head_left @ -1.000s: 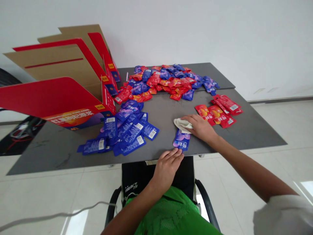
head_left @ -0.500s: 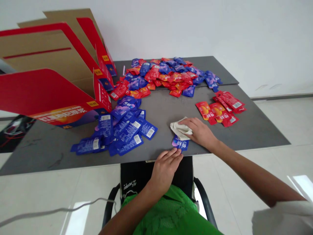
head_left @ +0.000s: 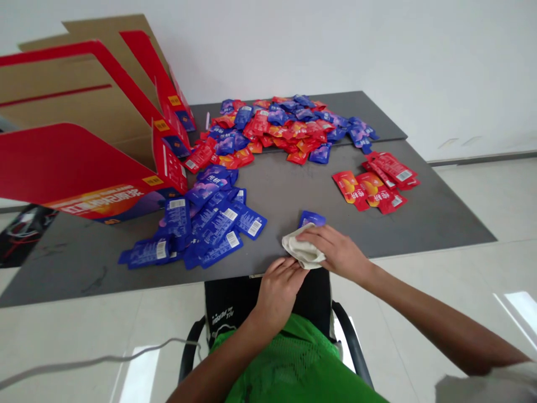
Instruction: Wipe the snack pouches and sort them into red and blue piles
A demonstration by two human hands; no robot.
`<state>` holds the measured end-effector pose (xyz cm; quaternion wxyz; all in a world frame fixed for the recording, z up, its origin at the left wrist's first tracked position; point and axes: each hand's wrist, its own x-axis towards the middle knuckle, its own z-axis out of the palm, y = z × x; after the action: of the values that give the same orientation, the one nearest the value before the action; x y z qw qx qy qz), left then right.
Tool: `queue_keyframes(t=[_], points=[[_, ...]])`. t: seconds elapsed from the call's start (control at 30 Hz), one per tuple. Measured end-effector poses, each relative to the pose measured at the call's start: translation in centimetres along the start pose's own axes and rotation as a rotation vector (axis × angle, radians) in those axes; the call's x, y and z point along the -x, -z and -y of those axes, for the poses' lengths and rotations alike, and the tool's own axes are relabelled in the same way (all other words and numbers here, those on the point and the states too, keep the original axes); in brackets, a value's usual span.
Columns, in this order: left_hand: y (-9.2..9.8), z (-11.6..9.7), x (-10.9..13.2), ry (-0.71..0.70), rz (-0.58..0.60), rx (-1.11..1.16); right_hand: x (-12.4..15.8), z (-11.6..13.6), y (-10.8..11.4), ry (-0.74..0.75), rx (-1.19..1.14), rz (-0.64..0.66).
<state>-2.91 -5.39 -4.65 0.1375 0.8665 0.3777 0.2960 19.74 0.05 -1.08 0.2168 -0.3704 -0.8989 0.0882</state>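
Observation:
A folded off-white cloth (head_left: 305, 249) is gripped in my right hand (head_left: 342, 254), whose fingers are closed over it. Beneath the cloth lies a blue pouch (head_left: 311, 218) near the table's front edge; only its far end shows, and the cloth hides the rest. My left hand (head_left: 279, 288) rests at the table edge, fingers stretched out and lying flat toward the pouch's near end. Its fingertips meet the cloth's lower edge and are partly covered.
Several blue pouches (head_left: 216, 221) lie overlapped left of my hands. Several red pouches (head_left: 380, 190) sit at the right. A mixed heap of red and blue pouches (head_left: 272, 126) spreads across the back of the grey table (head_left: 277, 187). Open red cardboard boxes (head_left: 84, 162) stand at the left.
My right hand has drawn the cloth toward me across the pouch, uncovering its far end and covering its near end. My left hand stays nearly in place.

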Motion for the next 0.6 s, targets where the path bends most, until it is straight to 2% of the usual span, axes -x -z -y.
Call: queue_keyframes(t=[0.1, 0.2, 0.3, 0.37, 0.43, 0.47, 0.53, 0.6], points=[[-0.1, 0.2, 0.1, -0.023, 0.009, -0.023, -1.1, -3.5, -0.5, -0.096, 0.051, -0.028], [-0.4, 0.3, 0.3, -0.019, -0.003, -0.034, -3.1, -7.8, 0.4, -0.174, 0.137, -0.055], [-0.4, 0.2, 0.3, -0.013, -0.03, -0.024, -4.1, -9.3, 2.1, -0.219, 0.191, -0.118], [-0.3, 0.1, 0.2, -0.012, -0.034, -0.018, -3.6, -8.0, 3.0, -0.242, 0.189, -0.216], [-0.1, 0.0, 0.1, -0.012, -0.03, -0.014, -2.3, -5.4, 3.2, -0.225, 0.15, -0.261], [0.0, -0.1, 0.0, -0.01, -0.024, -0.011, -1.6, -3.8, 2.9, -0.192, 0.118, -0.236], [0.1, -0.2, -0.1, 0.001, -0.014, -0.007, -0.2, -1.0, 2.0, -0.079, 0.039, -0.099], [0.2, -0.2, -0.2, 0.009, -0.007, -0.007, 0.5, 0.4, 0.8, -0.014, -0.018, -0.009]])
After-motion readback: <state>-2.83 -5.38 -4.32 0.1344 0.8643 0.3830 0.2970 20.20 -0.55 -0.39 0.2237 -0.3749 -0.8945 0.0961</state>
